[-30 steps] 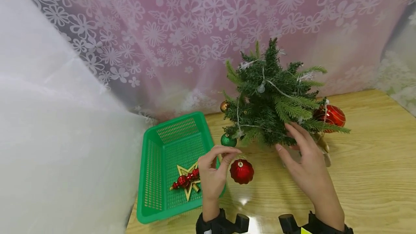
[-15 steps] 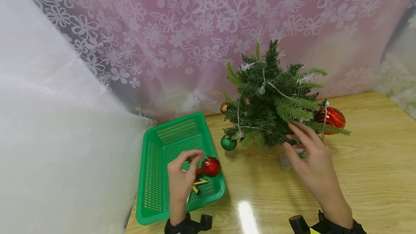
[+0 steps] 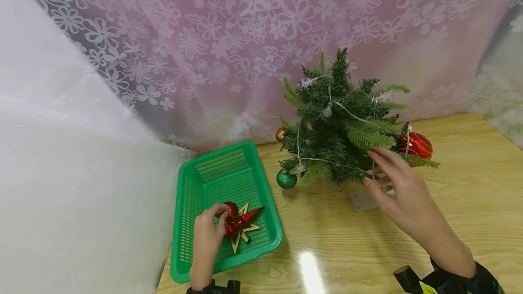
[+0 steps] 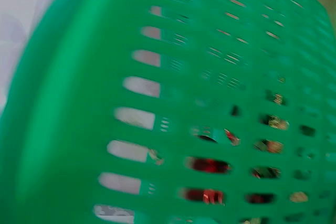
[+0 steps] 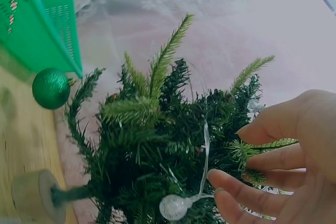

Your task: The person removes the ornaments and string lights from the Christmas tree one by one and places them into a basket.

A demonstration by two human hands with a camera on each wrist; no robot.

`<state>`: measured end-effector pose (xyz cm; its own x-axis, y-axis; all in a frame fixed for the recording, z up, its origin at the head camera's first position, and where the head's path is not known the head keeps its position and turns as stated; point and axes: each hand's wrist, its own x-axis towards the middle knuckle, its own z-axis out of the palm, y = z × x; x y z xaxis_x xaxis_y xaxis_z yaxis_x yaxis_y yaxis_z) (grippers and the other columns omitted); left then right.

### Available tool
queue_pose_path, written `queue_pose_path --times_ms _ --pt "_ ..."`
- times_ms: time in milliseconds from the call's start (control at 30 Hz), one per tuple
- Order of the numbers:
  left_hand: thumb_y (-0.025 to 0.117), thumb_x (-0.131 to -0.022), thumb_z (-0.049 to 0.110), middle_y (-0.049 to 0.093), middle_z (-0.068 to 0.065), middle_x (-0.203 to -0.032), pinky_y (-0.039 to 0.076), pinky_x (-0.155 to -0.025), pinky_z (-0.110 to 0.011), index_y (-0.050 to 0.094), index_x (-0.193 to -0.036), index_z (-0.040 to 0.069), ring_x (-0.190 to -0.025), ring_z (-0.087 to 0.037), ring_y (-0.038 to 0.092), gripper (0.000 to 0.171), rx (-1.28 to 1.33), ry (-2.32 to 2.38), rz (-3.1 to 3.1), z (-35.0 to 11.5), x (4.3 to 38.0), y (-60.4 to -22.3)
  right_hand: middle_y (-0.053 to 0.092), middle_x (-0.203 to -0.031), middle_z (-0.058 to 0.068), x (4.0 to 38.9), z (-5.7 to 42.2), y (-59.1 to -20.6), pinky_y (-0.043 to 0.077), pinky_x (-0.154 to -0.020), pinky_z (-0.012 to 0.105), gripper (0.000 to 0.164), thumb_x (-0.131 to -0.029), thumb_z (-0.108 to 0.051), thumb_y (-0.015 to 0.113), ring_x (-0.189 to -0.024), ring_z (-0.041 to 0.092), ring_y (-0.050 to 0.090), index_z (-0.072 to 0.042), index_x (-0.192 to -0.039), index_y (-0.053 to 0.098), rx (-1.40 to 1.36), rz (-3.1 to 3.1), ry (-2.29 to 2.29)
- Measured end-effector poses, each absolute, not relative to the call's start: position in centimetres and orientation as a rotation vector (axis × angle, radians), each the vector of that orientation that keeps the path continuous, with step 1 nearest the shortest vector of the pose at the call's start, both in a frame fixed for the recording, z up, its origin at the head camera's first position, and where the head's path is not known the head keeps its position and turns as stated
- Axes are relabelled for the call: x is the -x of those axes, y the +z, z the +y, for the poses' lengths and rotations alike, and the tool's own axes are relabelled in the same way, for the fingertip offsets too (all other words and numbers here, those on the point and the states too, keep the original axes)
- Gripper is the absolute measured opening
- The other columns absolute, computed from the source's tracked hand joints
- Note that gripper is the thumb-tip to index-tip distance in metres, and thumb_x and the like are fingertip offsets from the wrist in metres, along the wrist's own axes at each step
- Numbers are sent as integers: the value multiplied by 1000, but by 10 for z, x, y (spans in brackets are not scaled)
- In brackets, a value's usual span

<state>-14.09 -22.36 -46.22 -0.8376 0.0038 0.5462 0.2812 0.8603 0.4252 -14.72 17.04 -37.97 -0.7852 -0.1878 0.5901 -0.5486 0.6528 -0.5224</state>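
My left hand is in the green basket, thumb and index pinched at the top of a red ribbed bauble. Beside the bauble lie a red spindle-shaped ornament and a gold star. The left wrist view shows only blurred basket wall, with red and gold glinting through its holes. My right hand is at the lower right of a small Christmas tree. In the right wrist view its fingers are spread around branch tips, one fingertip by the fairy-light wire.
On the tree hang a green bauble, a copper bauble and a large red bauble. A clear bulb hangs from the wire. A pale box lies on the wooden table; a flowered curtain stands behind.
My left hand has carried the red bauble leftward from in front of the tree into the basket. My right hand has shifted slightly right, staying by the lower branches.
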Motion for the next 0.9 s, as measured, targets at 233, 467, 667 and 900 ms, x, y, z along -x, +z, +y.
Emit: queue_pose_path --times_ms 233,467,667,900 --pt "74 -80 -5 70 -5 -76 50 -55 -30 71 -87 4 -66 -19 64 12 114 -652 -2718 -224 139 -478 47 -135 22 150 176 -379 43 -69 9 60 -74 11 75 -84 21 60 10 -130 53 -594 -2385 912" --pt "71 -85 -1 69 -10 -84 47 -53 -29 72 -88 2 -70 -23 63 4 70 -669 -2645 -209 143 -469 46 -135 22 151 178 -379 47 -66 14 63 -73 11 76 -82 22 61 10 -131 52 -616 -2399 913" --pt "68 -87 0 68 -13 -97 52 -64 -38 71 -91 2 -81 -28 63 5 193 -816 -2497 -164 154 -443 45 -137 22 151 182 -377 50 -65 18 62 -75 9 75 -82 21 61 9 -132 51 -614 -2422 900" --pt "67 -90 4 67 -12 -105 54 -71 -38 69 -105 3 -93 -30 62 15 331 -1030 -2527 -111 183 -421 45 -137 24 153 191 -376 41 -70 6 65 -74 11 75 -82 19 60 10 -134 50 -604 -2394 914"
